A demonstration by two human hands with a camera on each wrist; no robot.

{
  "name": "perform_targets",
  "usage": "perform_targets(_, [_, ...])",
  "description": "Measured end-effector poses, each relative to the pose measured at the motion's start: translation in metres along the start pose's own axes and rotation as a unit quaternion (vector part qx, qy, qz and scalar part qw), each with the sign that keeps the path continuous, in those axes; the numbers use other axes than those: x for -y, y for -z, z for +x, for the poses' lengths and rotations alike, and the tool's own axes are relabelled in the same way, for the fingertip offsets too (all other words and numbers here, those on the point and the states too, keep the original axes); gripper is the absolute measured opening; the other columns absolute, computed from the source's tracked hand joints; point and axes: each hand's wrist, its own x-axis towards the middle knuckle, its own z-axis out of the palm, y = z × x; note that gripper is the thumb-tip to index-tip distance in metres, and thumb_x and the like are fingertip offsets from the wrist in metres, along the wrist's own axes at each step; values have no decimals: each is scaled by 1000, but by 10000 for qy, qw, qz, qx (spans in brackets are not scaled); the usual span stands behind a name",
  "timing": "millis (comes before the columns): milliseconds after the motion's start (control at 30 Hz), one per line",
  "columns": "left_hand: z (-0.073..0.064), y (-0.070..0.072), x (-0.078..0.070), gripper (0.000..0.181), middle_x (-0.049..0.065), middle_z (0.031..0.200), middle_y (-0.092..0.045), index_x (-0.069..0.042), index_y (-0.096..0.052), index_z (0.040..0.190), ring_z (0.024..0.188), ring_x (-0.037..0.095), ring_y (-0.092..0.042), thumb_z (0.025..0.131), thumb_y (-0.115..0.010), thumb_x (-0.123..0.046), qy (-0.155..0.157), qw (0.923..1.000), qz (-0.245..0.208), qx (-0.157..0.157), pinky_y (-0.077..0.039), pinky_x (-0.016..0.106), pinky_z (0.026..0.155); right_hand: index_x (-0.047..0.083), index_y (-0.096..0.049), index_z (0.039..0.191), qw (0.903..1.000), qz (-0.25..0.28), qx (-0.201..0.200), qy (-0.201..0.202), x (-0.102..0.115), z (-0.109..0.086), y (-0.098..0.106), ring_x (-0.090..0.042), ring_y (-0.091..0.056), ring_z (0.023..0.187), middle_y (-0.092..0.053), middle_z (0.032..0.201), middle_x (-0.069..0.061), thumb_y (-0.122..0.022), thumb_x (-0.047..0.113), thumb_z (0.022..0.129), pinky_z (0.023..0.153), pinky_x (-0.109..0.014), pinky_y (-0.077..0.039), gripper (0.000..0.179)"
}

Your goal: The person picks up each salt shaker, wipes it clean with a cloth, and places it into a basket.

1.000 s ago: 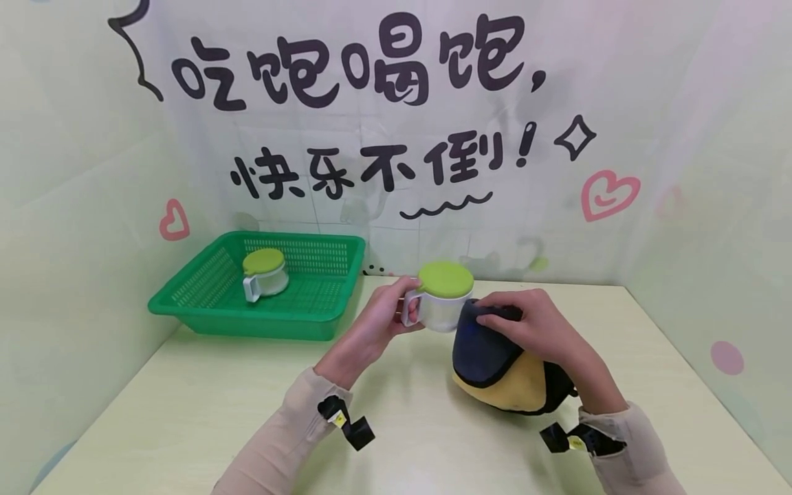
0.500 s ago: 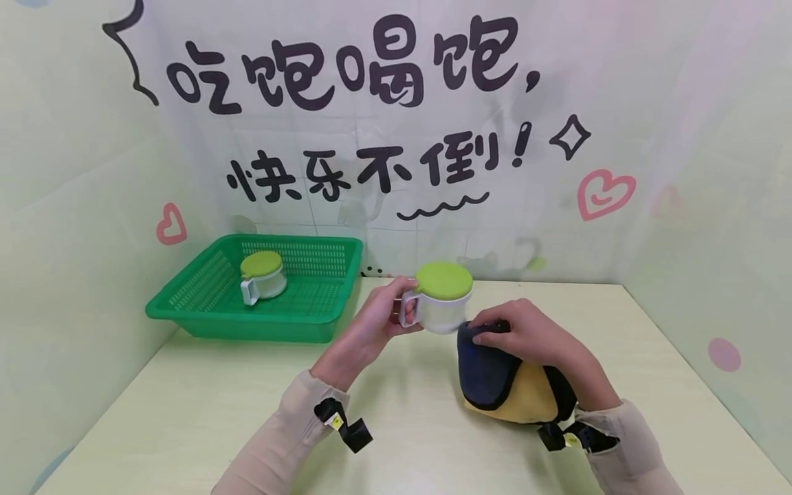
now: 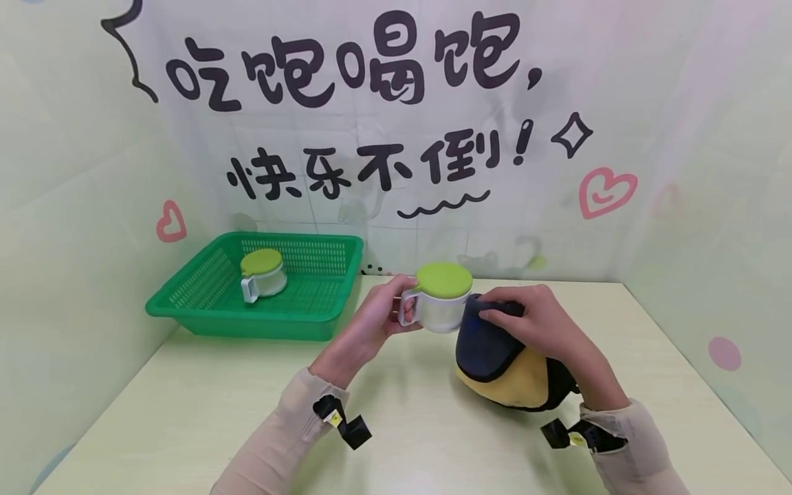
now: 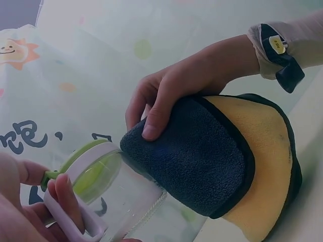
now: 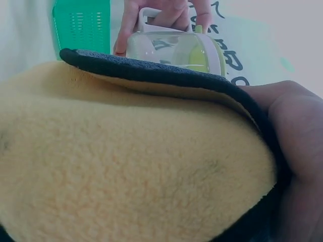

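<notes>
My left hand (image 3: 377, 313) grips the white handle of a clear glass seasoning jar (image 3: 441, 313) with a green lid, held upright above the table. In the left wrist view, fingers pass through the handle and the thumb is by the lid's green tab. My right hand (image 3: 535, 316) pinches a folded cleaning cloth (image 3: 485, 347), navy on one face and yellow on the other with black edging. The cloth (image 4: 197, 156) lies against the jar's right side in the left wrist view. Its yellow face fills most of the right wrist view and hides part of the jar (image 5: 166, 50).
A green plastic basket (image 3: 260, 326) stands at the back left of the pale table (image 3: 408, 440). Inside it sits a second jar (image 3: 266, 278) with a green lid and white handle. Printed sheeting (image 3: 383, 234) walls the back and both sides.
The right hand and cloth dipped down along the jar's side half a second ago and are now back up near its upper part. The left hand and jar stay nearly still.
</notes>
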Motion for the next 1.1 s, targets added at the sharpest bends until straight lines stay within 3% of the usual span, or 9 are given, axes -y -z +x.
perform_targets(167, [-1, 0, -1, 29, -3, 64, -44, -12, -50, 75, 62, 11, -45, 97, -56, -29, 14, 9998, -177, -68, -61, 35, 82, 18, -80, 108, 9990, 31, 407, -184, 0, 0, -1, -19, -73, 100, -79, 105, 0, -76, 20, 93, 89, -41, -59, 15])
perform_targets(400, [-1, 1, 0, 23, -4, 64, -42, -13, -50, 79, 62, 11, -44, 96, -57, -27, -9, 9996, -290, -35, -62, 35, 81, 19, -79, 104, 9936, -61, 1123, -143, -3, 1, -4, -12, -69, 92, -78, 100, 4, -75, 20, 94, 83, -34, -57, 11])
perform_targets(800, [0, 1, -2, 29, -3, 64, -42, -12, -48, 76, 62, 12, -44, 99, -53, -30, -56, 9998, 30, 165, -62, 36, 84, 19, -80, 108, 9995, -129, -126, -272, 0, 0, 2, -17, -72, 100, -79, 105, 1, -78, 16, 91, 90, -41, -59, 17])
perform_targets(900, [0, 1, -3, 30, -4, 63, -43, -12, -48, 74, 61, 11, -44, 99, -53, -29, -78, 9997, -14, 213, -62, 37, 83, 18, -80, 109, 9993, -136, -11, -334, -2, -1, 2, -19, -72, 101, -79, 107, -1, -77, 17, 92, 91, -44, -58, 17])
perform_targets(1100, [-1, 2, -4, 29, -5, 61, -43, -13, -49, 74, 59, 10, -44, 98, -55, -29, -59, 9996, -210, 157, -62, 36, 80, 17, -79, 111, 9961, -407, 742, -266, -8, 0, -2, -18, -72, 98, -78, 106, 1, -74, 21, 95, 87, -44, -58, 17])
